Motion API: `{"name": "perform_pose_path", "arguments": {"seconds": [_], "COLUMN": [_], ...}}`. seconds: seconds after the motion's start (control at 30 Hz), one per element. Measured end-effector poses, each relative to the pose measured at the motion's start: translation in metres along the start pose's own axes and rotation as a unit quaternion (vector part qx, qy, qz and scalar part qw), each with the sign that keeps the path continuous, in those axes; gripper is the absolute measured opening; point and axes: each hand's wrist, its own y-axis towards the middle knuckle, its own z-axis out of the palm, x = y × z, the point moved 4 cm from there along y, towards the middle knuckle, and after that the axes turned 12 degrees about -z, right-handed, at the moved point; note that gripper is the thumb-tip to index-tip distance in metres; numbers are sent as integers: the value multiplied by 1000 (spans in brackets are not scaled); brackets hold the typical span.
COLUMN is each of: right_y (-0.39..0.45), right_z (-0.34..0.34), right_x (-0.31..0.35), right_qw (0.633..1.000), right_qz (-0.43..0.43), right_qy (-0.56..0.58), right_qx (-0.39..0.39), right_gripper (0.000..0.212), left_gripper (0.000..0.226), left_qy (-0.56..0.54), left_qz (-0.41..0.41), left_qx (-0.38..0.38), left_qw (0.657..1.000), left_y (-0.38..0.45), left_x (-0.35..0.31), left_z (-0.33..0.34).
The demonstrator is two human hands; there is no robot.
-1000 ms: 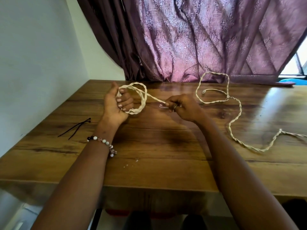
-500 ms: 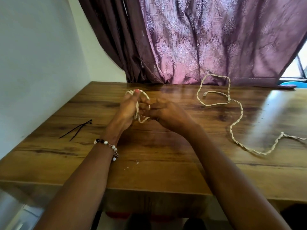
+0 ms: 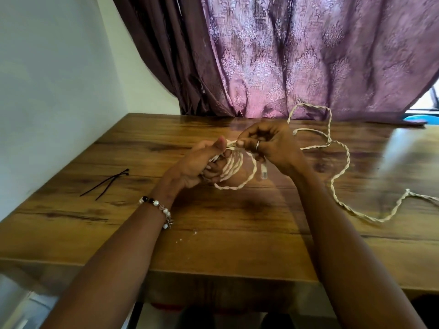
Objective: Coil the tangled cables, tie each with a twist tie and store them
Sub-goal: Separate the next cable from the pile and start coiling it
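Head view: left hand (image 3: 202, 163) closed round gathered loops of cream twisted cable (image 3: 234, 170) as former, right hand (image 3: 268, 144) pinching next strand at top to lay turn; slack on brown wooden worktop (image 3: 237, 233), black ties (image 3: 107, 184) set aside.

Wooden table (image 3: 237, 245), brown with dark grain streaks, glossy top. Its left edge runs close along a plain white wall (image 3: 47, 79); its far edge meets the curtain. Purple patterned curtain (image 3: 308, 55) hangs behind the table (damask-type print, darker folds on its left side) and covers most of the back. A sliver of window (image 3: 433, 98) shows at far right, bright daylight coming through and glaring off the right end of the tabletop. Something blue (image 3: 420, 119) sits below that window, possibly a ledge or a lid, too cropped to tell. Pale floor (image 3: 28, 312) shows under the table at lower left.
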Motion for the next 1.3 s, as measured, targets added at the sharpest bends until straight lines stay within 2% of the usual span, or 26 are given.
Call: {"name": "perform_pose_path", "arguments": {"seconds": [0.07,0.2,0.4,0.57,0.77,0.87,0.97,1.07,1.13,1.2,1.3], "right_y": [-1,-1,-5,-3,-6,-6,-6,-6,-5,-3,-4], "right_z": [2,5,17,17,22,35,49,50,44,39,34], "right_x": [-5,-12,-19,-26,-20,-21,-26,-33,-41,-47,-51], "right_qw": [999,992,996,997,995,995,992,999,999,993,980], "right_qz": [-1,8,15,16,-19,-24,3,-21,-28,-35,-32], "right_qy": [38,84,47,2,-11,58,113,35,-29,-110,-195], "right_qx": [-39,-96,-69,-78,-97,-77,-50,-31,-31,-15,7], "right_gripper": [18,20,43,42,32,32,37,39,36,41,51], "left_gripper": [33,37,42,43,48,55,47,42,36,29,26], "left_qy": [-34,-134,-219,-246,-283,-293,-299,-275,-185,-95,-31], "left_qz": [21,19,15,13,1,4,21,12,-7,-18,-15], "left_qx": [-1,-29,-66,-95,-43,-4,11,-34,-121,-198,-248], "left_qw": [999,990,973,965,958,956,954,961,975,975,968], "left_y": [-1,2,11,12,11,11,11,12,15,17,13], "left_x": [-1,0,7,6,2,0,0,2,5,7,4], "left_z": [1,-6,-14,-20,-11,-8,-5,-10,-20,-25,-24]}}
